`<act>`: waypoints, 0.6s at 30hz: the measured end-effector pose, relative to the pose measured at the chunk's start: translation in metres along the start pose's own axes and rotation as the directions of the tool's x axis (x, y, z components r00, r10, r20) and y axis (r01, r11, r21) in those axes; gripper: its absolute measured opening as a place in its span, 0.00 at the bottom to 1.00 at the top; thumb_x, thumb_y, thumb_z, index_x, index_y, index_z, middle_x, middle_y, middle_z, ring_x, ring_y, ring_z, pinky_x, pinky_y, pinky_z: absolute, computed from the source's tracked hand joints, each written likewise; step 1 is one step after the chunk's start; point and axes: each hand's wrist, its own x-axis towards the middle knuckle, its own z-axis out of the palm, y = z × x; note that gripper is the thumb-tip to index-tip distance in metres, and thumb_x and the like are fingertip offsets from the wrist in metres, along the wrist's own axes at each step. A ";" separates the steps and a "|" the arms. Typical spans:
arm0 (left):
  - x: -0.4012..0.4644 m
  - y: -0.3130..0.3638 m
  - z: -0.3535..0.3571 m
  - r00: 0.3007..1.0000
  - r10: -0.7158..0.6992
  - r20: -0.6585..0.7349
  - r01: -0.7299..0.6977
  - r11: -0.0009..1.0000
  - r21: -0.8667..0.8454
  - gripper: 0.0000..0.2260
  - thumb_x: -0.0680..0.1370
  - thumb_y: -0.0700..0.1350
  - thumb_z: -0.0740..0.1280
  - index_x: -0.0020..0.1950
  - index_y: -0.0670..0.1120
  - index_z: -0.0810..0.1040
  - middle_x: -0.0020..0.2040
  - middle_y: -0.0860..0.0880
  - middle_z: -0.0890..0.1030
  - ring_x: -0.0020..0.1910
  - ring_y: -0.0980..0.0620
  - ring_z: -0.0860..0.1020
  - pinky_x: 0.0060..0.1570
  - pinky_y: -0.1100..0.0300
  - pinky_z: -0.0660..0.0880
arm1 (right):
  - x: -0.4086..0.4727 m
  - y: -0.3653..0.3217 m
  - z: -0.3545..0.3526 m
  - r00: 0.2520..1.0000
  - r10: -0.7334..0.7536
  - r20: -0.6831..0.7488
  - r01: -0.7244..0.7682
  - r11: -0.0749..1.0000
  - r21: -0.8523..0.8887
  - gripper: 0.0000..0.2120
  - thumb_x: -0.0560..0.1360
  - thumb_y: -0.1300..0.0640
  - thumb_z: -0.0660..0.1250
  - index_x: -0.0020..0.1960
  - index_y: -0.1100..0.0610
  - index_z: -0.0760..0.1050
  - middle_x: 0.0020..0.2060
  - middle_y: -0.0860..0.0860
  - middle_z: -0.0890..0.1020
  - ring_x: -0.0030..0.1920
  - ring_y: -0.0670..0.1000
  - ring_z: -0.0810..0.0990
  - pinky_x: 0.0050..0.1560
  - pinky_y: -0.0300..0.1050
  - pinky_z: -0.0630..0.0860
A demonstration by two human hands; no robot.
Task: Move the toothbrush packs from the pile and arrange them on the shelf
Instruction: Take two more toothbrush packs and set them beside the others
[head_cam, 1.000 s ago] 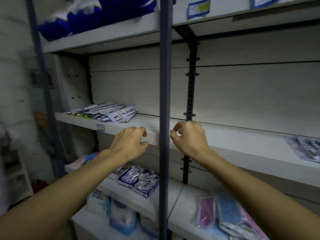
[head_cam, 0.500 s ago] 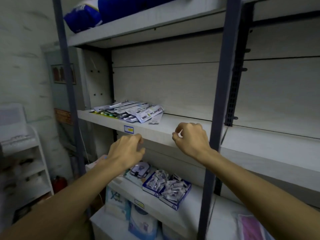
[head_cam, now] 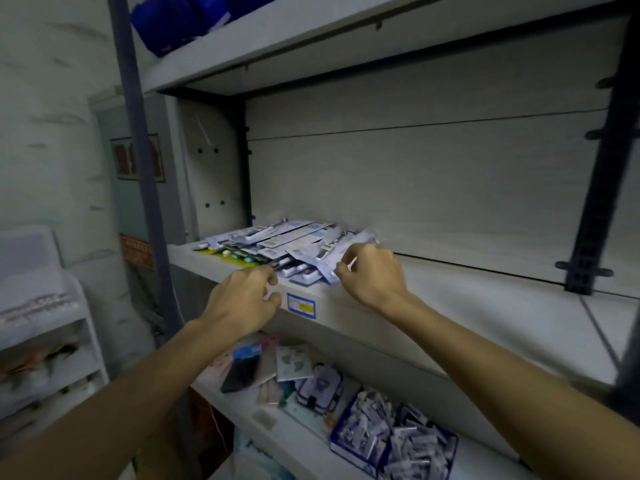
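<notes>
A loose pile of toothbrush packs [head_cam: 294, 247] lies at the left end of the middle shelf [head_cam: 433, 306]. Most packs are white and pale blue, with green-tipped ones at the front left. My right hand [head_cam: 372, 277] is at the pile's right front corner. Its curled thumb and fingers pinch the edge of the outermost toothbrush pack [head_cam: 329, 273]. My left hand [head_cam: 242, 301] hovers at the shelf's front edge just left of the price label [head_cam: 301, 304]. Its fingers are curled and hold nothing.
A grey upright post [head_cam: 145, 174] rises left of the pile and a dark bracket [head_cam: 595, 168] stands at right. The lower shelf holds small packs [head_cam: 291, 362] and a blue box of sachets [head_cam: 391, 434]. Blue bags [head_cam: 180, 19] sit on the top shelf. White drawers [head_cam: 41, 306] stand far left.
The view has swung left and closer to the pile. Both hands have reached forward and left. The right hand now touches the pile and the left hand is at the shelf edge.
</notes>
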 end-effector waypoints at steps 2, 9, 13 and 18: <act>0.013 -0.017 0.007 1.000 -0.003 0.007 0.003 1.000 0.000 0.11 0.76 0.50 0.65 0.57 0.51 0.74 0.48 0.51 0.78 0.49 0.50 0.76 0.44 0.58 0.72 | 0.013 -0.007 0.018 1.000 -0.007 0.013 0.008 1.000 -0.024 0.11 0.74 0.50 0.63 0.49 0.55 0.81 0.47 0.59 0.83 0.51 0.61 0.78 0.47 0.48 0.75; 0.067 -0.075 0.024 1.000 0.010 -0.001 -0.010 0.998 -0.056 0.12 0.76 0.49 0.65 0.58 0.50 0.75 0.51 0.49 0.79 0.53 0.47 0.76 0.47 0.54 0.75 | 0.062 -0.024 0.061 0.999 0.048 -0.014 -0.049 0.996 -0.081 0.10 0.74 0.50 0.64 0.48 0.54 0.81 0.44 0.56 0.83 0.51 0.58 0.78 0.47 0.48 0.77; 0.105 -0.100 0.029 0.997 0.060 -0.039 -0.064 0.991 -0.121 0.10 0.75 0.47 0.65 0.56 0.49 0.77 0.51 0.47 0.80 0.52 0.45 0.77 0.48 0.52 0.75 | 0.086 -0.035 0.077 0.992 0.115 -0.050 -0.121 0.984 -0.131 0.10 0.75 0.52 0.64 0.49 0.55 0.81 0.45 0.56 0.83 0.49 0.58 0.78 0.47 0.49 0.76; 0.153 -0.119 0.026 0.979 0.174 -0.106 -0.192 0.961 -0.198 0.09 0.75 0.46 0.65 0.55 0.48 0.78 0.51 0.48 0.80 0.51 0.45 0.78 0.47 0.54 0.75 | 0.111 -0.046 0.087 0.973 0.212 -0.089 -0.222 0.966 -0.132 0.09 0.75 0.53 0.63 0.49 0.55 0.79 0.43 0.56 0.84 0.48 0.60 0.80 0.49 0.52 0.77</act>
